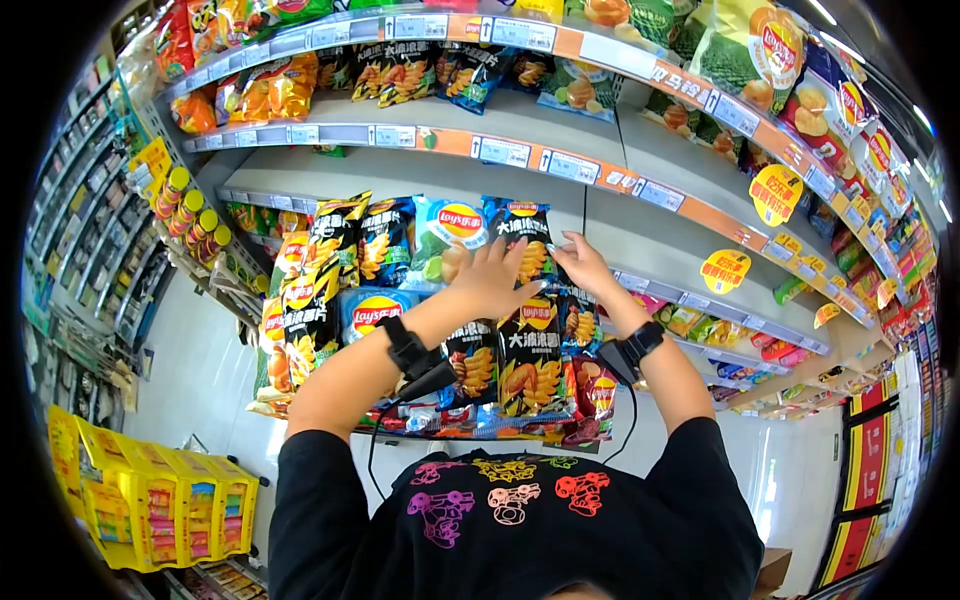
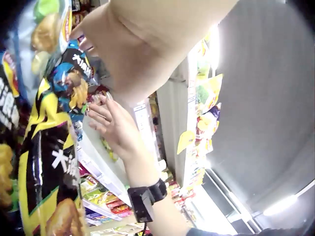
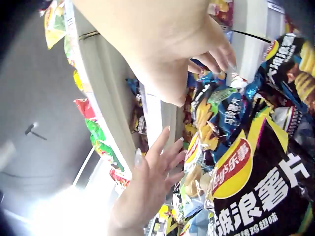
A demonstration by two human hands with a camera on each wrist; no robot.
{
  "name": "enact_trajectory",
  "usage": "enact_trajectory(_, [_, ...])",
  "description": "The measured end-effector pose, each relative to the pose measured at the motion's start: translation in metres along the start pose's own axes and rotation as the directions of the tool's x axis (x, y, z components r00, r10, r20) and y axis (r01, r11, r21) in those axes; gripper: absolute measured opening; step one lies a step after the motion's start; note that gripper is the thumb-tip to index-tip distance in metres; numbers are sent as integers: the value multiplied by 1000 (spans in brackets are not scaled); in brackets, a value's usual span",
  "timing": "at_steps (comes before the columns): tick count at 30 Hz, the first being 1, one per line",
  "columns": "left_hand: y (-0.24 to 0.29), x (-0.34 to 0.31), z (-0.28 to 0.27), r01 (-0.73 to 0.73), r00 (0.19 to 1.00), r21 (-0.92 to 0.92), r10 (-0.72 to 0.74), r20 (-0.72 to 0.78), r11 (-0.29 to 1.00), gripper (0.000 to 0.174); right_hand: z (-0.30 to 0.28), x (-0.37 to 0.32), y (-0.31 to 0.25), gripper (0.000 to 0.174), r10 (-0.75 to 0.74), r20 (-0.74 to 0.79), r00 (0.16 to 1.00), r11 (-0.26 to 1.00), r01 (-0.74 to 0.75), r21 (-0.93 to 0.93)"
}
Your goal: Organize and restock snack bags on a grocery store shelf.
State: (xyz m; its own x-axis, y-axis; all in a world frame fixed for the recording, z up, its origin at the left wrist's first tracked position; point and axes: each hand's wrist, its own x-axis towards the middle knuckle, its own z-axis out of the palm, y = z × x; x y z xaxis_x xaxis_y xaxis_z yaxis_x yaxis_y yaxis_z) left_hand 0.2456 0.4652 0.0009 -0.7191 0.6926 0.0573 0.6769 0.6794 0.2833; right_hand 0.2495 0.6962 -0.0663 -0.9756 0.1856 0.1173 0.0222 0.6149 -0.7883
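Bags of chips stand packed together in front of the person's chest in the head view. The left hand [image 1: 490, 280] lies over the light-blue Lay's bag [image 1: 449, 228], its fingers spread and reaching to the black-and-blue bag [image 1: 525, 228] beside it. At that bag's right side is the right hand [image 1: 584, 265], fingers loosely extended. Whether either hand presses the bag is unclear. In the left wrist view the right hand [image 2: 115, 129] shows its palm side near the blue bag [image 2: 71, 81]. Nearest the right wrist camera is a black bag [image 3: 261, 182]; the left hand [image 3: 150, 189] has its fingers apart.
Behind the bags runs a grey shelf [image 1: 400, 178] with price labels, and above it more shelves hold chips. Yellow-lidded canisters [image 1: 190, 205] hang at the left. A yellow display stand [image 1: 150, 490] is at the lower left, on a pale floor [image 1: 190, 345].
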Motion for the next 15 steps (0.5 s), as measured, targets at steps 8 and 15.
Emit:
enact_trajectory(8, [-62,36,-95,51,964,-980,-265,-2,194,65,-62,26,-97,39,-325,-136,936,944,330,13])
enact_trajectory(15, [-110,118,-131,-115,788,-934,-541,-294,339,39,-42,135,-134,34,-328,-234,915,930,357,89])
